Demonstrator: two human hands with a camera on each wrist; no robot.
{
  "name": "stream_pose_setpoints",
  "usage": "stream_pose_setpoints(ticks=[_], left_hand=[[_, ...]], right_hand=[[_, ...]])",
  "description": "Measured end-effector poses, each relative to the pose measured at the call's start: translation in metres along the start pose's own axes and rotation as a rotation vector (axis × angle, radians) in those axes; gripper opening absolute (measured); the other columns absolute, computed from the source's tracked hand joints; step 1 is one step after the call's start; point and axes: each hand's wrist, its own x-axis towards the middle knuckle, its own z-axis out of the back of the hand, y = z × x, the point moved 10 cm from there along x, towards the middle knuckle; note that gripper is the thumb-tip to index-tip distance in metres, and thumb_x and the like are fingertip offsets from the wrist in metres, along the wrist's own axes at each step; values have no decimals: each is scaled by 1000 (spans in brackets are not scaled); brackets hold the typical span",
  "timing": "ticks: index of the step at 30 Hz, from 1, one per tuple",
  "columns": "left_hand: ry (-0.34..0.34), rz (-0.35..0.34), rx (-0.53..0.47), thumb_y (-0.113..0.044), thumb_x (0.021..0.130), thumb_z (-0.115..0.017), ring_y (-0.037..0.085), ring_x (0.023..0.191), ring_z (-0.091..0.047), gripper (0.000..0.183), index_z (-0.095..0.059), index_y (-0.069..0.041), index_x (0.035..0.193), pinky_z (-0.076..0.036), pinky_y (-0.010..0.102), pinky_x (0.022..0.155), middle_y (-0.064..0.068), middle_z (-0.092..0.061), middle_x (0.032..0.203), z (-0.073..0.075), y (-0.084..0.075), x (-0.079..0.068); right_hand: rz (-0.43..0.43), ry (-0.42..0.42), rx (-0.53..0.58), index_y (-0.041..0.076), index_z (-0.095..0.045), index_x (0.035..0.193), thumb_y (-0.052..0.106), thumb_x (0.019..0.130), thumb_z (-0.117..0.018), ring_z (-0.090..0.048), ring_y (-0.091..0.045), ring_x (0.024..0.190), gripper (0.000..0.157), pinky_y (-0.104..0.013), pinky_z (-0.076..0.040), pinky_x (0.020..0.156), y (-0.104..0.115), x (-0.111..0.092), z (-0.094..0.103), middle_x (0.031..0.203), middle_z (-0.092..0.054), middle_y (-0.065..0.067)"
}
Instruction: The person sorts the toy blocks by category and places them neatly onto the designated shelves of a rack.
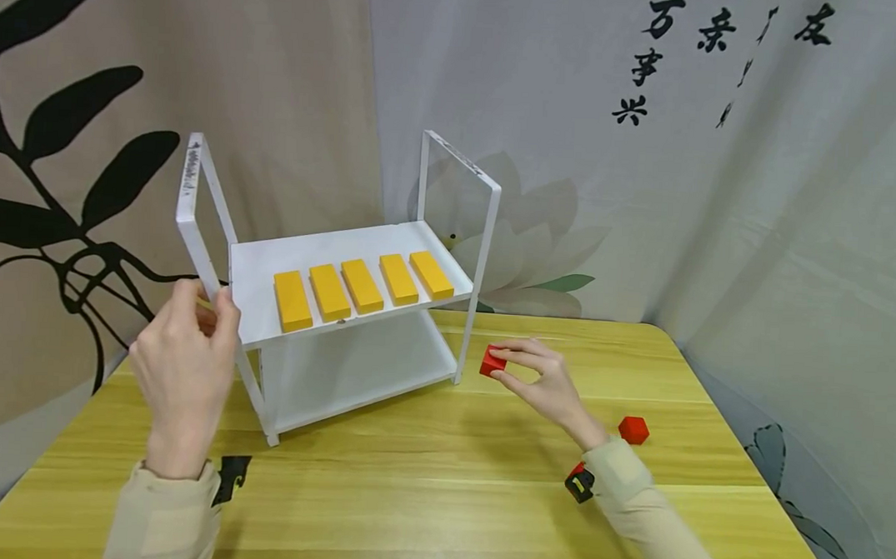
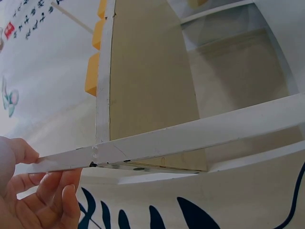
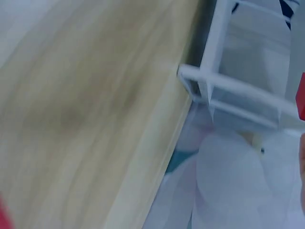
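The right hand's point(image 1: 537, 382) fingers pinch a red block point(image 1: 493, 362) just right of the rack point(image 1: 344, 246), toward the desk's point(image 1: 408, 495) far edge; the left hand point(image 1: 189, 352) grips the rack's left front post. Yellow blocks point(image 1: 362, 285), long axes front to back, line the upper shelf's front edge. The right wrist view crops the red block.
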Motion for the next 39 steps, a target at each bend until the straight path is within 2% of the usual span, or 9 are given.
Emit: stream_pose_setpoints(ticks=[5,8,12,15,25,30,39], left_hand=[[1,-2,2,-22,95,-52,36,49,-53,31,-58,7,89,-26,23,46,23,-62,65,-1,0,0],[2,-3,4,-22,95,-51,36,49,-53,31,-58,7,89,-26,23,45,23,-62,65,-1,0,0],[5,-5,5,-22,95,-51,36,49,-53,30,-57,8,88,-27,25,45,23,-62,65,-1,-1,0],[3,-10,4,-21,95,-51,37,49,-54,30,-57,8,88,-27,27,46,24,-62,65,-2,-2,0],[-12,-16,0,-20,94,-51,37,49,-54,28,-57,7,87,-27,28,45,23,-62,64,0,-3,1],[-11,-14,1,-19,94,-51,38,50,-54,28,-57,7,87,-27,29,46,23,-62,64,0,-3,1],[-11,-8,5,-21,95,-51,37,49,-54,30,-58,7,87,-26,25,45,23,-62,64,1,0,0]], right_hand=[[86,45,44,0,-73,99,-1,72,-78,-64,-24,93,28,-26,-52,80,16,5,-32,104,-71,-15],[101,67,35,1,-73,99,1,73,-78,-66,-24,93,26,-39,-52,88,22,9,-49,103,-72,-13],[78,100,41,3,-73,101,6,76,-77,-67,-23,97,26,-45,-50,93,27,13,-71,105,-72,-11],[80,104,65,2,-73,102,6,76,-76,-66,-23,98,26,-38,-53,86,29,17,-85,106,-72,-12],[64,124,114,4,-72,105,10,80,-74,-66,-21,105,26,-27,-51,91,38,28,-120,111,-71,-11],[40,146,116,6,-72,106,13,82,-73,-67,-19,107,26,-24,-50,92,42,32,-130,113,-71,-9],[14,136,153,4,-71,108,10,82,-72,-68,-21,103,26,-24,-52,89,48,39,-141,115,-69,-11]])
